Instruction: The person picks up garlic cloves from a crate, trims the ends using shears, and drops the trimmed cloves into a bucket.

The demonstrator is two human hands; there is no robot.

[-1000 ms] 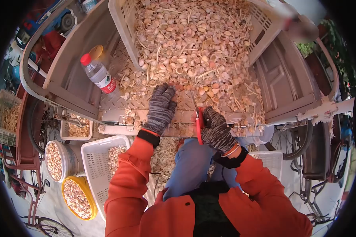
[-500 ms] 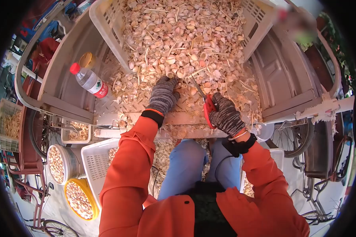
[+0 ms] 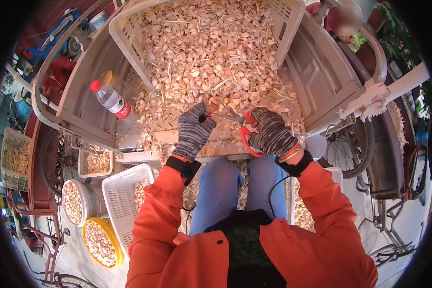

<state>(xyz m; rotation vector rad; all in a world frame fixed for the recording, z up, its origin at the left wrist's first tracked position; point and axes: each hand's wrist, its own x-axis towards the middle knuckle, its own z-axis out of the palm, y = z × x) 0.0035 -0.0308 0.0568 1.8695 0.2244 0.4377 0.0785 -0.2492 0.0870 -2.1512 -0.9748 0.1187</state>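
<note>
Both hands wear grey striped gloves with bare fingertips. My left hand (image 3: 195, 127) pinches a small garlic piece (image 3: 212, 110) at the front of the pile. My right hand (image 3: 272, 130) grips red-handled scissors (image 3: 245, 139), whose blades are apart and point left to the garlic at my left fingertips. Loose garlic cloves and peel (image 3: 206, 57) spill from a tipped white crate (image 3: 138, 57) beyond my hands.
A red-capped bottle (image 3: 111, 100) and a yellow-lidded jar (image 3: 107, 78) stand left on the cart bed. Below left are a white bucket (image 3: 84, 204), a yellow bucket (image 3: 119, 240) and a white basket (image 3: 117, 197). Another person (image 3: 343, 19) is at the upper right.
My left hand has drawn back from the pile with a garlic piece. The scissors have turned leftward, their blades now parted and close to my left fingers. The camera view has shifted slightly.
</note>
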